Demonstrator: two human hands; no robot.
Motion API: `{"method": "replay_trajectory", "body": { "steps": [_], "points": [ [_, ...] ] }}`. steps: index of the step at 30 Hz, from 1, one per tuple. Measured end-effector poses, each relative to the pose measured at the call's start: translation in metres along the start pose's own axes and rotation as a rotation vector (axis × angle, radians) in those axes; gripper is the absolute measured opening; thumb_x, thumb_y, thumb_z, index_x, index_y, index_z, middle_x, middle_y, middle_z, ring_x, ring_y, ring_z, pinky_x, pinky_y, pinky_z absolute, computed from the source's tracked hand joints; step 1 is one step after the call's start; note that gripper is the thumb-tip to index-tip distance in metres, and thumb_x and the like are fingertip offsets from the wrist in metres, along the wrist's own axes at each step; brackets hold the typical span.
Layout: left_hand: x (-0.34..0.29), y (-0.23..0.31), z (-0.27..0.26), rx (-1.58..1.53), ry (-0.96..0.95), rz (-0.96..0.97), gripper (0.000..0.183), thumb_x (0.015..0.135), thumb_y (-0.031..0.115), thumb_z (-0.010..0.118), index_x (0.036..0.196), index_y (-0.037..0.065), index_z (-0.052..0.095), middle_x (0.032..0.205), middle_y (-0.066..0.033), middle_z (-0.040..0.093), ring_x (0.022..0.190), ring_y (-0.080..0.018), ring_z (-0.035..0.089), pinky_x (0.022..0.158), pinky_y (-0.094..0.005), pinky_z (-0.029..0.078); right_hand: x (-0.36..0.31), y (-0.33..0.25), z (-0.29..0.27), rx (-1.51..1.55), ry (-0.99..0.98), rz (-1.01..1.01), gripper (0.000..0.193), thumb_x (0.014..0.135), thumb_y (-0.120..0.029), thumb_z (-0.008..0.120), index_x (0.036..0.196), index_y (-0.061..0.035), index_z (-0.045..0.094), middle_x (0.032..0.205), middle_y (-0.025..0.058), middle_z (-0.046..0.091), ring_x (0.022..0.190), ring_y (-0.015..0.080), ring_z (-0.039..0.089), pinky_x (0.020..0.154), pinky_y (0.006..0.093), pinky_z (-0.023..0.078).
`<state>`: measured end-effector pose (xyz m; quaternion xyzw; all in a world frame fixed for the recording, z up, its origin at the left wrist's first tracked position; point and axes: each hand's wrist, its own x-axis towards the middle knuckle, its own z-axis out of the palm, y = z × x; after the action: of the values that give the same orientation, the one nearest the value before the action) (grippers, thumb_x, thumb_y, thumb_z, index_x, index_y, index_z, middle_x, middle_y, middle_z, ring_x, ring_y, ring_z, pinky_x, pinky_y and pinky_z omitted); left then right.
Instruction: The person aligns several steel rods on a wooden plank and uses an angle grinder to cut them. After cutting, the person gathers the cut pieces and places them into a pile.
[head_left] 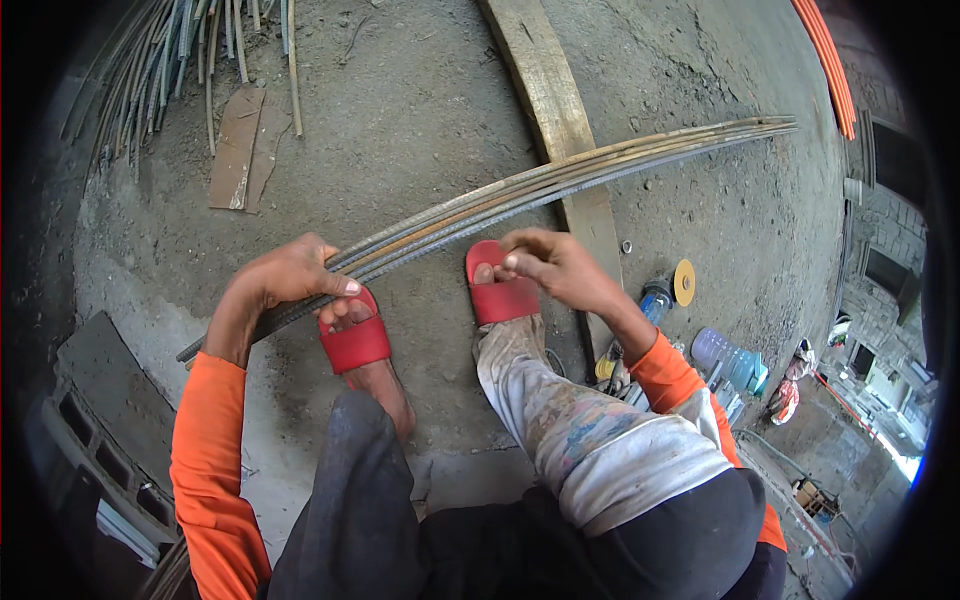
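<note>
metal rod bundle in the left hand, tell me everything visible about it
The bundle of long, thin grey and rust-brown metal rods, at least one ribbed, slants from lower left to upper right. The bare left hand has its grip near the lower-left end. Farther along, it crosses over the weathered wooden plank; whether it touches is unclear. It looks curved, though the lens may cause that.

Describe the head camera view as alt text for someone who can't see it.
A person's left hand grips a bundle of metal rods passing over a wooden plank; the right hand is curled near a red sandal. More rods show at upper left, over rough grey ground.
</note>
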<state>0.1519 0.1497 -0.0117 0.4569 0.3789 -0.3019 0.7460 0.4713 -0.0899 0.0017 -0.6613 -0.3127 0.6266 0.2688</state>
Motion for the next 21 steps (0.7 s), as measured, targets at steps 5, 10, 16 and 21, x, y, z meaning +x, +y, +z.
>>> {"method": "replay_trajectory", "body": {
  "steps": [5,10,16,21],
  "points": [
    [-0.049,-0.076,-0.04,-0.079,0.07,-0.103,0.029,0.091,0.017,0.083,0.103,-0.006,0.072,0.08,-0.0114,0.076,0.067,-0.0179,0.073,0.065,-0.0319,0.059,0.021,-0.02,-0.069,-0.63,0.509,-0.34,0.038,0.103,-0.027,0.069,0.132,-0.002,0.066,0.122,0.0144,0.072,0.113,0.0277,0.067,0.101,0.0387,0.051],
    [-0.068,-0.137,-0.07,0.034,0.095,-0.24,0.031,0.091,0.023,0.084,0.105,-0.003,0.073,0.088,-0.0093,0.079,0.079,-0.0177,0.075,0.075,-0.0332,0.059,0.07,-0.022,-0.069,-0.866,0.202,-0.405,0.04,0.104,-0.024,0.064,0.136,-0.0009,0.063,0.13,0.0201,0.066,0.126,0.0357,0.059,0.112,0.0446,0.044],
    [-0.062,-0.159,-0.072,0.082,0.068,-0.21,0.037,0.09,0.026,0.085,0.111,-0.002,0.073,0.094,-0.0099,0.08,0.081,-0.0178,0.076,0.077,-0.0353,0.061,0.096,-0.013,-0.055,-0.935,-0.038,-0.35,0.038,0.105,-0.034,0.064,0.116,0.0015,0.068,0.099,0.0151,0.064,0.099,0.026,0.06,0.087,0.0379,0.048],
    [-0.047,-0.157,-0.067,0.397,0.151,-0.243,0.056,0.078,0.06,0.087,0.098,0.008,0.081,0.095,-0.0082,0.079,0.093,-0.0262,0.072,0.083,-0.0445,0.054,0.108,-0.008,-0.057,-0.622,-0.081,-0.137,0.048,0.103,-0.045,0.067,0.097,0.0026,0.065,0.078,0.0027,0.053,0.078,0.0126,0.05,0.072,0.0313,0.044]
  ]
}}
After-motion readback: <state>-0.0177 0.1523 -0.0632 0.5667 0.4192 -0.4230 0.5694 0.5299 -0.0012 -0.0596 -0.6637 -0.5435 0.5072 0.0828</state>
